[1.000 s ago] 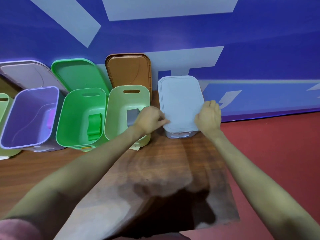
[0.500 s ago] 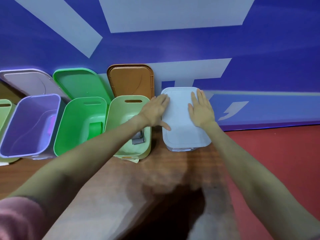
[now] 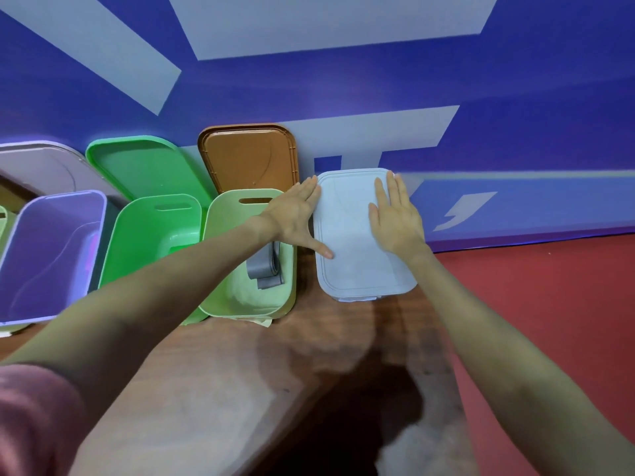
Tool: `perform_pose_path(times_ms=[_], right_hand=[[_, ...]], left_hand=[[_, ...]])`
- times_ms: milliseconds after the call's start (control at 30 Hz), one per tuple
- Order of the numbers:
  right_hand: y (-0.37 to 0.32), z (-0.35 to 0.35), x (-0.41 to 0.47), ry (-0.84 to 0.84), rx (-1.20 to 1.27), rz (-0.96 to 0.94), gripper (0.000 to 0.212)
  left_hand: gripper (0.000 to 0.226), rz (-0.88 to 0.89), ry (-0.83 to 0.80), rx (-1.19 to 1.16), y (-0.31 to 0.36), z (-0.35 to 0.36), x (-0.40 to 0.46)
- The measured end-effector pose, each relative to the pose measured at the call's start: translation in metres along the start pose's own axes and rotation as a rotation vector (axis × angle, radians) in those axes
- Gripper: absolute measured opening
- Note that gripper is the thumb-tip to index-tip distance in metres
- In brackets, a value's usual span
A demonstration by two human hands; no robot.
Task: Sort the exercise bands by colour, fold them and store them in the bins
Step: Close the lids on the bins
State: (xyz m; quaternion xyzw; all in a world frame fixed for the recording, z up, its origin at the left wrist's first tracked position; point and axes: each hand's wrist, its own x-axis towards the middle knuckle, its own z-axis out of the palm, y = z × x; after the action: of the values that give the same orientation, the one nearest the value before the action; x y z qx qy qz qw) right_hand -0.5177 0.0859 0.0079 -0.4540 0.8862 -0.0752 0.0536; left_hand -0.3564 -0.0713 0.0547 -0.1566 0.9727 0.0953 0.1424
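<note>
Pale-blue plastic takes the weight of both our palms as we press the lid (image 3: 360, 242) down onto the last bin in the row, the left hand (image 3: 295, 218) flat along its left edge with the thumb reaching onto the top, the right hand (image 3: 395, 218) spread flat near its far right corner; neither hand grips anything. We judge the spread placement is meant to seat the lid evenly. Beside it the light-green bin (image 3: 220, 269) stands open with a folded grey band (image 3: 266, 269) inside, its brown lid (image 3: 249, 158) leaning against the blue wall (image 3: 515, 80) behind. The bright-green bin (image 3: 137, 255) and purple bin (image 3: 51, 255) also stand open on the wooden table (image 3: 309, 355), lids propped behind, apparently within reach for closing.
</note>
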Motion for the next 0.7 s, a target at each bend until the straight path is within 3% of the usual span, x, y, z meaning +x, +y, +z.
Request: perform_pose_path(times_ms=[133,267,367,500,700], right_hand=[[-0.002,-0.006,0.002,-0.091,-0.049,0.018,0.058],[-0.008,-0.021,0.008,-0.173,-0.096,0.014,0.059],[-0.026,-0.033,0.011,-0.129,-0.039,0.010,0.059],[-0.072,-0.047,0.020,-0.104,0.152,-0.027,0.064],[-0.141,-0.064,0.046,-0.048,0.342,-0.105,0.070]], left_hand=[[0.146,-0.018,-0.046,0.030,0.002,-0.004,0.001],[0.127,-0.055,-0.020,0.000,0.003,0.004,-0.005],[0.096,-0.054,0.138,-0.099,0.001,0.010,-0.020],[0.066,-0.148,0.469,-0.078,-0.032,0.005,-0.050],[0.053,-0.402,0.671,-0.177,-0.112,-0.039,-0.082]])
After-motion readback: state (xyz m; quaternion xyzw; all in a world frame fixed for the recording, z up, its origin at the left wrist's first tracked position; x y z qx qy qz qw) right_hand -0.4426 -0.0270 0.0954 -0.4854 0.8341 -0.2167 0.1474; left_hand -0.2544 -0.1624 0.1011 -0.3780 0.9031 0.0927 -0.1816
